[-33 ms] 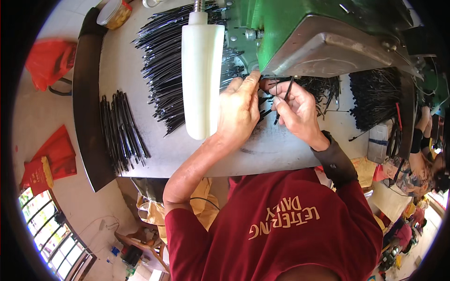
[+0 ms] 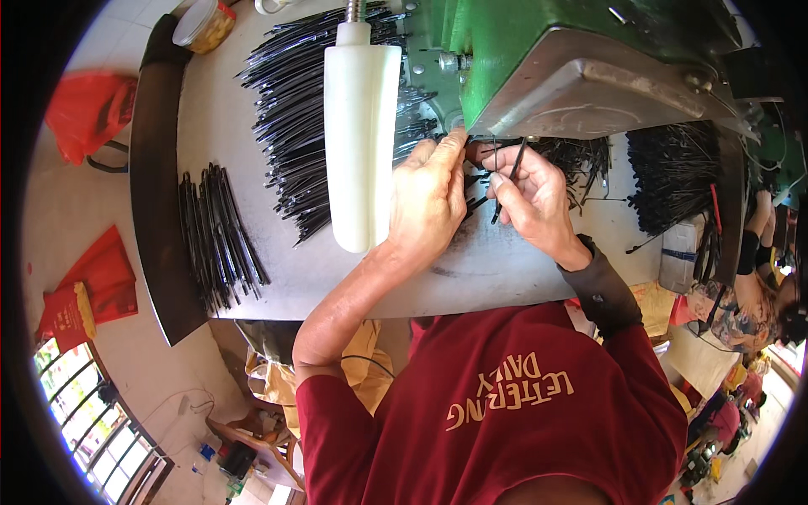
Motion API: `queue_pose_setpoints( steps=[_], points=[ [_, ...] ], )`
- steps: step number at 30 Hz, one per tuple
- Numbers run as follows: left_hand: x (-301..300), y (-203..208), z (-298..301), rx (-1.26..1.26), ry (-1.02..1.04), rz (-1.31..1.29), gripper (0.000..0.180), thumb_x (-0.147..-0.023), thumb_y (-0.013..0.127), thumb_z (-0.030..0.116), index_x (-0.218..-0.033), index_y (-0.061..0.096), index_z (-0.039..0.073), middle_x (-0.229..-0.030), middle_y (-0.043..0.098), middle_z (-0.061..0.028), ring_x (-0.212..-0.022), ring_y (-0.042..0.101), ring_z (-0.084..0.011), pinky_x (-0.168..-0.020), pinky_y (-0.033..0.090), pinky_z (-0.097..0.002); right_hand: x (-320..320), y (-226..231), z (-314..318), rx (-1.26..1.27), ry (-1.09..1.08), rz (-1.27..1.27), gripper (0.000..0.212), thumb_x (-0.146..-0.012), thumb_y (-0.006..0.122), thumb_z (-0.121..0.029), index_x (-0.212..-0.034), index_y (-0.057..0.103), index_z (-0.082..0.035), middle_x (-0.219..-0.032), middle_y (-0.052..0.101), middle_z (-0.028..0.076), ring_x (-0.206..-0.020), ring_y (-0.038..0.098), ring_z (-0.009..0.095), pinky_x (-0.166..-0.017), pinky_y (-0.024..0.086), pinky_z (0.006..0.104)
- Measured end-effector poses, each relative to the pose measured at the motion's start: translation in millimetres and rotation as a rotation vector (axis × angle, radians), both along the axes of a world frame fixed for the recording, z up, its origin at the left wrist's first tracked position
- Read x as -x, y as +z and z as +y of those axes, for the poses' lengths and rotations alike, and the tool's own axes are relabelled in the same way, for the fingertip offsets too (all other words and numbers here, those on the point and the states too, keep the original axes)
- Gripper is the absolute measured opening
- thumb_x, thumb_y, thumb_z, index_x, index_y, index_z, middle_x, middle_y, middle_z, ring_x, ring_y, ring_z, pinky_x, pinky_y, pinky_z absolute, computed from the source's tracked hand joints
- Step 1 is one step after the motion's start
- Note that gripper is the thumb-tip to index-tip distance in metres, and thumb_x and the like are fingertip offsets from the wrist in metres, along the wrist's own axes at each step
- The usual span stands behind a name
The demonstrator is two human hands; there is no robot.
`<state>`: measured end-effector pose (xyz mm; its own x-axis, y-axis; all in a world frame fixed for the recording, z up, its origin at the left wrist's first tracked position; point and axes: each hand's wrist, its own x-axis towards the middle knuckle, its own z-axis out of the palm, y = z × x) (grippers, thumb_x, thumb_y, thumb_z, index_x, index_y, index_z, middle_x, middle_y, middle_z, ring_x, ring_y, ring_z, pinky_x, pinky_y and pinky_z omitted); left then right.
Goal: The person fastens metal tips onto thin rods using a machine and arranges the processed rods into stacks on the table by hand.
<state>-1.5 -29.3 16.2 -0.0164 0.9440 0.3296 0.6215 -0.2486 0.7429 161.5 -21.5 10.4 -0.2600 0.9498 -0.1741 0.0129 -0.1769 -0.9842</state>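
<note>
My right hand (image 2: 536,195), below the metal guard of the green machine (image 2: 488,59), pinches a thin black strip (image 2: 507,181) between thumb and fingers; the strip stands at a slant. Close beside it, my left hand (image 2: 429,198) reaches up to the machine's lower corner. Its fingers are pressed together, and what they hold, if anything, is hidden. A few short dark pieces (image 2: 478,202) show between the two hands. Left of my left hand is a white handle (image 2: 362,143) on a threaded metal rod. A large pile of thin black strips (image 2: 295,126) lies behind that handle.
A smaller bundle of black strips (image 2: 220,236) lies near the table's left edge. More strips are heaped right of my right hand, with a dense bundle (image 2: 673,177) beside a grey box (image 2: 680,257). A lidded tub (image 2: 204,25) stands at the far left. Another person (image 2: 745,303) is at the right.
</note>
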Motion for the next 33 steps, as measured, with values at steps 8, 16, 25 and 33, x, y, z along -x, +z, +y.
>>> queue_pose_setpoints(
  steps=[8,16,25,33],
  points=[
    [-3.3,-3.7,2.5,-0.063,-0.010,0.141,0.032,-0.076,0.063,-0.007,-0.106,0.066,0.004,-0.071,0.060,-0.0118,-0.057,0.059,-0.0270,-0.053,0.047,-0.0355,-2.2,1.0,4.9,0.043,0.007,0.044,0.016,-0.087,0.054,0.002,-0.102,0.058,0.004,-0.074,0.059,0.002,-0.051,0.051,0.003,-0.044,0.043,0.0189],
    [-7.6,-1.8,11.0,-0.093,-0.022,0.125,0.023,-0.072,0.065,-0.007,-0.092,0.066,0.003,-0.070,0.062,-0.0130,-0.061,0.062,-0.0291,-0.054,0.049,-0.0361,-11.6,-4.1,8.5,0.027,0.028,0.031,0.018,-0.092,0.055,-0.004,-0.108,0.057,0.002,-0.082,0.059,0.003,-0.066,0.053,0.004,-0.047,0.044,0.0167],
    [-5.7,-4.4,14.9,-0.080,-0.022,0.119,0.023,-0.071,0.066,-0.007,-0.091,0.066,0.004,-0.070,0.062,-0.0139,-0.062,0.063,-0.0297,-0.055,0.049,-0.0368,-5.3,-2.6,12.7,0.037,-0.050,0.046,0.016,-0.088,0.055,0.002,-0.104,0.059,0.004,-0.076,0.061,0.006,-0.053,0.052,0.005,-0.047,0.044,0.0190],
    [0.8,-5.1,13.3,-0.123,-0.072,0.249,0.030,-0.071,0.064,-0.002,-0.100,0.065,0.004,-0.074,0.060,-0.0121,-0.062,0.062,-0.0275,-0.054,0.050,-0.0354,-5.3,-12.0,13.1,-0.003,-0.035,0.012,0.014,-0.089,0.055,0.001,-0.101,0.059,0.003,-0.074,0.062,0.005,-0.051,0.052,0.005,-0.046,0.044,0.0198]
  ],
)
